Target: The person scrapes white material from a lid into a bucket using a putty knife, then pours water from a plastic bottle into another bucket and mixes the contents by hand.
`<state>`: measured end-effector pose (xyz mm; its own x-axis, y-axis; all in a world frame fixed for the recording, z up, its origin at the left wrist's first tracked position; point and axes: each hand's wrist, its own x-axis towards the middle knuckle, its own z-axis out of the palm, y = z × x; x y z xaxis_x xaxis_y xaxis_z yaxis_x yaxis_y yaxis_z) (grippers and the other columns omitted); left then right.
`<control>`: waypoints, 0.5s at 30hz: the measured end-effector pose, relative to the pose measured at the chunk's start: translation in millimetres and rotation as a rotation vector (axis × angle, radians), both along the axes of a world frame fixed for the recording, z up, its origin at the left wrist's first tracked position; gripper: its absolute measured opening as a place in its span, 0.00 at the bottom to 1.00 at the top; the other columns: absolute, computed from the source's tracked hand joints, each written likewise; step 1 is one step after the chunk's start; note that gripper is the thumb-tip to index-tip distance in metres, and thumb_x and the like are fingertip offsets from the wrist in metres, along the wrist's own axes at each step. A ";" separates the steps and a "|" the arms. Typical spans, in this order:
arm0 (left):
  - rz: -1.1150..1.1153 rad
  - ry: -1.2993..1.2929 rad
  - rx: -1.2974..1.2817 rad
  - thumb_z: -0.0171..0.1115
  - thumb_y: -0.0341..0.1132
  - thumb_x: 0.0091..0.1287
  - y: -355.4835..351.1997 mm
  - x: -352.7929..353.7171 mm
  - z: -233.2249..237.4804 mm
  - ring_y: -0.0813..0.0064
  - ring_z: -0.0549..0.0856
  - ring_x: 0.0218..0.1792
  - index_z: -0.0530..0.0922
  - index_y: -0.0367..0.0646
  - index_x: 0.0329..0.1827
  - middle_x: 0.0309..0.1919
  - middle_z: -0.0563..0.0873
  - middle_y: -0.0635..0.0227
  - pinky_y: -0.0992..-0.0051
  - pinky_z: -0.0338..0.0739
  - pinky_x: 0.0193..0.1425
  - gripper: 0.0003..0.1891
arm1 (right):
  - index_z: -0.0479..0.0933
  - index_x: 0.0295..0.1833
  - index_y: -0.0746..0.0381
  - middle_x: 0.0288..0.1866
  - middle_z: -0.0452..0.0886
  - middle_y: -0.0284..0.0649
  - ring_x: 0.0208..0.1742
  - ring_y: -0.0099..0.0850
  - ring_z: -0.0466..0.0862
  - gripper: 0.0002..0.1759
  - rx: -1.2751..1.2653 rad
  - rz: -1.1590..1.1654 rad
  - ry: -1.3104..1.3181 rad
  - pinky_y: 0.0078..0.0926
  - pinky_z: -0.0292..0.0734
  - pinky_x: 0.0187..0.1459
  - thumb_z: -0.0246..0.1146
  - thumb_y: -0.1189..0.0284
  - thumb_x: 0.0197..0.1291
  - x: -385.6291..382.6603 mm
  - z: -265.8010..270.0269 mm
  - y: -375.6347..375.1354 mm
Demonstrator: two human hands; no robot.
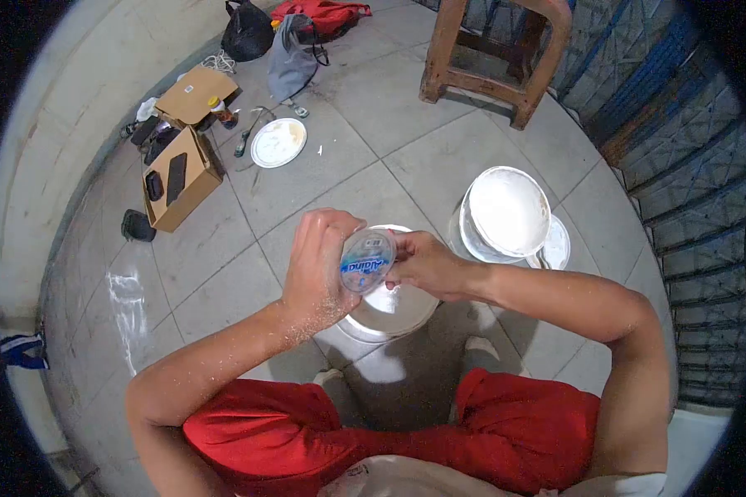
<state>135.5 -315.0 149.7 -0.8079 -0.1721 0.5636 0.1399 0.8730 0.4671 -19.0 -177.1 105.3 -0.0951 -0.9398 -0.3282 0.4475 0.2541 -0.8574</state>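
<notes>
Both my hands hold a clear plastic cup (366,262) with blue lettering on its lid, tilted above a white bucket (387,321). My left hand (317,261) is wrapped round the left side, with pale specks on the wrist. My right hand (429,267) grips the right edge with its fingers bent. The cup's contents cannot be made out. Below the hands, the bucket stands between my legs with whitish material inside, and the hands and cup hide part of its opening.
At the right stands another white bucket (508,214), beside a round white lid (558,245). A second lid (278,143) lies farther left near a cardboard box (192,192) and bags. A brown stool (497,89) stands at the back, by a metal gate (704,224).
</notes>
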 end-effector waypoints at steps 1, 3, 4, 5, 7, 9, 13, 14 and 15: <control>0.001 0.002 0.000 0.75 0.25 0.39 -0.6 -0.1 -0.7 0.49 0.76 0.52 0.70 0.39 0.56 0.49 0.77 0.52 0.56 0.71 0.59 0.36 | 0.80 0.48 0.67 0.39 0.82 0.38 0.35 0.25 0.82 0.10 -0.009 0.010 0.035 0.21 0.80 0.38 0.60 0.84 0.60 0.6 -6.9 0.4; 0.004 -0.007 -0.049 0.73 0.25 0.39 -2.8 0.2 -2.5 0.48 0.76 0.52 0.70 0.39 0.56 0.49 0.77 0.52 0.57 0.71 0.59 0.35 | 0.80 0.48 0.66 0.38 0.81 0.38 0.34 0.25 0.82 0.11 -0.022 0.025 0.077 0.21 0.80 0.38 0.60 0.84 0.61 -1.3 -14.0 -1.0; 0.007 -0.004 -0.051 0.73 0.25 0.39 -2.1 0.8 -1.7 0.48 0.76 0.52 0.70 0.39 0.56 0.49 0.77 0.52 0.57 0.71 0.59 0.35 | 0.80 0.47 0.66 0.37 0.80 0.37 0.33 0.25 0.81 0.10 0.021 0.027 0.002 0.22 0.79 0.36 0.60 0.84 0.61 -3.5 -16.1 0.1; 0.002 0.005 -0.033 0.73 0.25 0.39 -0.7 0.6 0.1 0.48 0.76 0.52 0.72 0.38 0.55 0.49 0.77 0.53 0.57 0.71 0.58 0.34 | 0.80 0.47 0.66 0.36 0.79 0.36 0.32 0.25 0.80 0.09 0.062 0.028 -0.070 0.22 0.78 0.35 0.60 0.84 0.61 -7.0 -17.7 0.1; -0.003 0.013 -0.013 0.73 0.26 0.39 0.1 0.6 1.5 0.48 0.76 0.52 0.73 0.38 0.54 0.49 0.77 0.54 0.57 0.71 0.57 0.33 | 0.79 0.45 0.65 0.35 0.79 0.36 0.31 0.24 0.79 0.07 0.065 0.054 -0.059 0.23 0.78 0.34 0.59 0.82 0.63 -13.3 -18.3 -1.0; -0.006 0.019 -0.005 0.73 0.25 0.38 -0.2 -0.2 1.5 0.48 0.76 0.52 0.73 0.38 0.54 0.49 0.77 0.54 0.57 0.71 0.57 0.34 | 0.79 0.44 0.65 0.34 0.78 0.36 0.30 0.24 0.79 0.05 0.069 0.078 -0.052 0.23 0.77 0.33 0.59 0.81 0.64 -11.8 -15.6 -1.2; -0.012 0.032 -0.024 0.73 0.25 0.38 -1.0 -0.5 0.0 0.49 0.76 0.52 0.73 0.38 0.55 0.49 0.77 0.54 0.57 0.71 0.57 0.34 | 0.76 0.44 0.64 0.35 0.78 0.35 0.31 0.24 0.79 0.04 0.088 -0.014 -0.150 0.23 0.77 0.33 0.57 0.79 0.67 -5.8 -13.1 0.4; -0.014 0.015 -0.028 0.73 0.26 0.38 -1.3 0.1 0.8 0.49 0.76 0.52 0.73 0.38 0.55 0.49 0.77 0.54 0.57 0.71 0.57 0.35 | 0.76 0.46 0.63 0.36 0.78 0.35 0.31 0.24 0.79 0.05 0.106 -0.001 -0.181 0.24 0.77 0.34 0.56 0.79 0.67 -7.3 -14.6 0.0; -0.016 -0.002 -0.032 0.74 0.26 0.38 -2.0 -0.2 1.7 0.49 0.76 0.52 0.73 0.38 0.55 0.49 0.77 0.53 0.56 0.71 0.57 0.35 | 0.76 0.46 0.63 0.36 0.78 0.35 0.31 0.24 0.79 0.05 0.103 -0.004 -0.175 0.24 0.77 0.34 0.56 0.79 0.67 -7.8 -15.6 -0.4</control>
<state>135.3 -317.1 151.4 -0.8115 -0.1408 0.5671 0.1533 0.8853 0.4391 -26.8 -177.6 89.7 -0.0315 -0.9003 -0.4342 0.5886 0.3344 -0.7360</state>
